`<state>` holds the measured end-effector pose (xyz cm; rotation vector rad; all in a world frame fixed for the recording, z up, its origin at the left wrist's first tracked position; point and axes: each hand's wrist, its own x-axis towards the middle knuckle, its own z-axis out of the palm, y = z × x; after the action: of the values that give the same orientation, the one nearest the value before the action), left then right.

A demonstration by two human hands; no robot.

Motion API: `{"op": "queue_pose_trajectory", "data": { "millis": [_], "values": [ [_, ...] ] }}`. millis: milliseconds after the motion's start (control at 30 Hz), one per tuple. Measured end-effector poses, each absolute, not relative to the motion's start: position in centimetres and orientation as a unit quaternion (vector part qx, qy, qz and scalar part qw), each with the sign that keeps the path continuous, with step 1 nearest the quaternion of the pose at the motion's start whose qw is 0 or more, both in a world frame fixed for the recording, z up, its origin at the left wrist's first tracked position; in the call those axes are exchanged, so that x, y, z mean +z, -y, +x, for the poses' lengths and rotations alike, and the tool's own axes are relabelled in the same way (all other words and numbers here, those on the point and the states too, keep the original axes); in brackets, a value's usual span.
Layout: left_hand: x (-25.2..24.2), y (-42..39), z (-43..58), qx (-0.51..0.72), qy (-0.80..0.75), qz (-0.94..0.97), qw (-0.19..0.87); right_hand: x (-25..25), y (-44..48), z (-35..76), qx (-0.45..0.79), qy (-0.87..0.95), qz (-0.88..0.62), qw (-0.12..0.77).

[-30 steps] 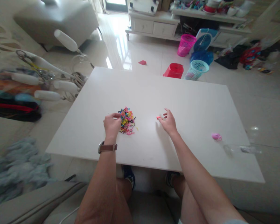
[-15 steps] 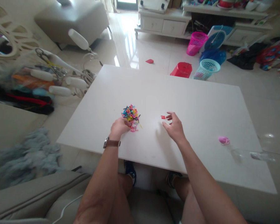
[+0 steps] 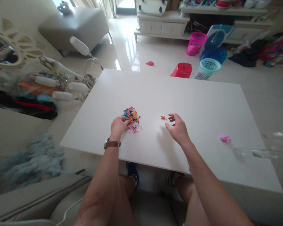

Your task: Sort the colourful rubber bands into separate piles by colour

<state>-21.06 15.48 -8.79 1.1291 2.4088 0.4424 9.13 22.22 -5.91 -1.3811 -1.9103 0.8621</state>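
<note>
A heap of small, thin looped pieces [image 3: 132,116] in many colours lies on the white table [image 3: 146,91]; they are too small to name surely. At its near left edge is my left hand [image 3: 119,126], with a watch on the wrist. Thumb and fingertips are pinched together, and what sits between them is hidden. A few red pieces [image 3: 163,118] of the same kind lie apart, to the right of the heap. Just right of these hovers my right hand [image 3: 177,126], fingers spread and nothing held.
On the table's right side are a purple rounded object [image 3: 225,139] and a clear bottle-like container [image 3: 254,153]. Beyond the far edge stand a red bin [image 3: 182,69] and a light-blue basket [image 3: 207,67]. A lamp with white shades [image 3: 79,45] is left of the table.
My left hand has drawn slightly up along the heap's left side, its fingertips moving off the pink pieces at the near end. My right hand stays open beside the red pieces.
</note>
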Motion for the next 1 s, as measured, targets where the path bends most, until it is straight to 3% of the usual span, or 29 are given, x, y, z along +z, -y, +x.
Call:
{"op": "queue_pose_trajectory", "data": {
  "millis": [167, 467, 800, 1000],
  "values": [
    [-8.59, -15.82, -21.14, 0.250, -0.858, 0.409, 0.183, -5.55, -22.17, 9.41, 0.330, 0.717, -0.526, 0.318],
    [-9.17, -16.20, -21.24, 0.408, -0.815, 0.310, 0.273, -5.47, -22.60, 9.37, 0.330, 0.723, -0.519, 0.313],
    [-9.26, -16.15, -21.60, 0.412, -0.818, 0.295, 0.272, -5.36, -22.69, 9.29, 0.334, 0.730, -0.510, 0.309],
    [-8.83, -15.66, -20.97, 0.289, -0.818, 0.373, 0.330, -5.51, -22.72, 9.53, 0.335, 0.732, -0.509, 0.303]
  ]
}}
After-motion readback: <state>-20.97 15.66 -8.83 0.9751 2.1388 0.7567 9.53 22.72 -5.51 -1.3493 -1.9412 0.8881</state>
